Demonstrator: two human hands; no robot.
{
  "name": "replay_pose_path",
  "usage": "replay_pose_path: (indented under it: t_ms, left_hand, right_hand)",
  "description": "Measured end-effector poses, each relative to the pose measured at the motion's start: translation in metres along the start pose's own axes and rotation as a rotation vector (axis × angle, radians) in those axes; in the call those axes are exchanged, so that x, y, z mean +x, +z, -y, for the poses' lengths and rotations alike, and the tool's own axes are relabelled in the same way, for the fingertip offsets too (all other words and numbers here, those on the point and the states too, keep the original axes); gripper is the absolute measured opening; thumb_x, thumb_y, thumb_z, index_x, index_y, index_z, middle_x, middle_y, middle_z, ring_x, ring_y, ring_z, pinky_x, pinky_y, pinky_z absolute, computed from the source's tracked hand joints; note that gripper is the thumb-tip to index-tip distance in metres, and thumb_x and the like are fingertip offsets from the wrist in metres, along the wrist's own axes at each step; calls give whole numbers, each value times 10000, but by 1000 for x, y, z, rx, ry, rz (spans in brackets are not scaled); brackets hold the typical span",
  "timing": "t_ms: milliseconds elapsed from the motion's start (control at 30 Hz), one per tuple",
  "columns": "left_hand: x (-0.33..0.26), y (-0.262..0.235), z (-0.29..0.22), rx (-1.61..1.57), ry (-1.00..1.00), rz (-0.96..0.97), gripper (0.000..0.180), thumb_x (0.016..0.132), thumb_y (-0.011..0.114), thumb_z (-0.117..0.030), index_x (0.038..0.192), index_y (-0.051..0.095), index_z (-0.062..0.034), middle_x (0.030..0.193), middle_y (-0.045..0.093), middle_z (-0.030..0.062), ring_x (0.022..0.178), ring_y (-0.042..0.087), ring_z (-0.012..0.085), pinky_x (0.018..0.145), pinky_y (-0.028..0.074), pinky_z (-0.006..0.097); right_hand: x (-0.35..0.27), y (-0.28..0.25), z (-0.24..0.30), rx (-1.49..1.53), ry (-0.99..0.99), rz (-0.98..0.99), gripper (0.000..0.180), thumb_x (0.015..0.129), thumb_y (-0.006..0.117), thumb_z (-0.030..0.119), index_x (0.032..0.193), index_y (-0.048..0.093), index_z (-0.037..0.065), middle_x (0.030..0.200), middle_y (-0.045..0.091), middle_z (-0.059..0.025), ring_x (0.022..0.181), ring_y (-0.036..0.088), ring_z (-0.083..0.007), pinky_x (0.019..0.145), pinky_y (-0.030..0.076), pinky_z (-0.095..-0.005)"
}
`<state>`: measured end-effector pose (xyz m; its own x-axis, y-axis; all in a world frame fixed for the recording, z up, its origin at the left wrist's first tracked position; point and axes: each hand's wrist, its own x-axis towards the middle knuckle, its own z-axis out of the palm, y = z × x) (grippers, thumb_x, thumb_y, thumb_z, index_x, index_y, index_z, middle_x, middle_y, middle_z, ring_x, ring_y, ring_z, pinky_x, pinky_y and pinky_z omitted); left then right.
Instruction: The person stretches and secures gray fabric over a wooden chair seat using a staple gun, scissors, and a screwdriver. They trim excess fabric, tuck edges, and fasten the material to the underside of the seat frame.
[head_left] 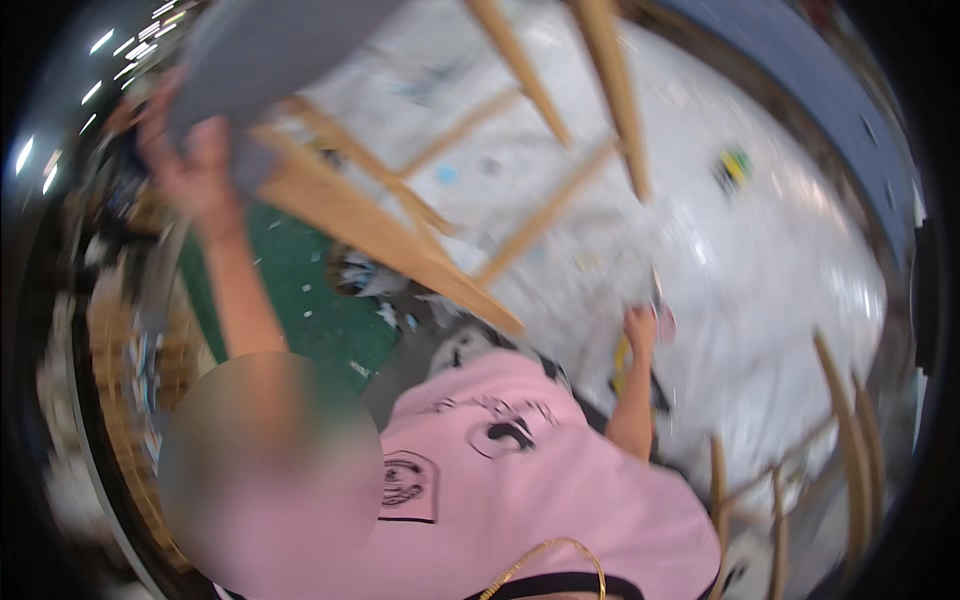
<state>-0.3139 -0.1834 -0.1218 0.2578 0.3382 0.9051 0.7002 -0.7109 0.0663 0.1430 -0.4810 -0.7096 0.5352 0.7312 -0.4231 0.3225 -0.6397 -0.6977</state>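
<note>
Gold-coloured chain necklace (562,541) lay nearest, above a pink cloth shirt with black trim (560,480). Fingers and thumb of the left hand (195,170) gripped the edge of a grey-seated wooden chair (275,60), tilted beside a shiny white-covered work surface (770,290). The right hand (641,328) was curled around a slim handheld object (656,284) (too blurred to identify).

You have green floor (285,268) left of centre, flecked with pale scraps (307,314), and bright lights (102,41) at upper left. Slatted wood (115,400) shows at your lower left, a blue band (830,110) along the upper right.
</note>
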Motion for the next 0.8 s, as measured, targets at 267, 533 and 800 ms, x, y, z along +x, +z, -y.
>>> replay_pose_path:
  t_ms: [267,533,800]
  left_hand:
    - [-17,-11,-47,-352,-270,-120,801,848,777,-67,1523,345,-88,1513,428,128,1402,424,286,1190,321,445]
    - [-41,9,-86,-666,-784,-447,945,845,800,-88,1571,196,-81,1582,306,144,1472,295,253,1224,222,383]
    - [-80,41,-118,-859,-921,-506,524,936,731,-90,1296,351,-70,1216,453,71,1170,486,157,1025,404,322]
  right_hand:
    - [-21,-18,19,-321,-124,-487,453,926,649,213,1339,623,32,1356,607,-231,1244,571,-408,1052,465,-484]
    - [-19,-33,11,-307,-96,-554,563,846,805,383,1239,673,2,1184,694,-225,1067,666,-401,963,522,-470]
    - [10,-50,-24,-164,139,-151,759,679,815,173,1304,472,-85,1180,672,-290,1120,680,-424,987,534,-449]
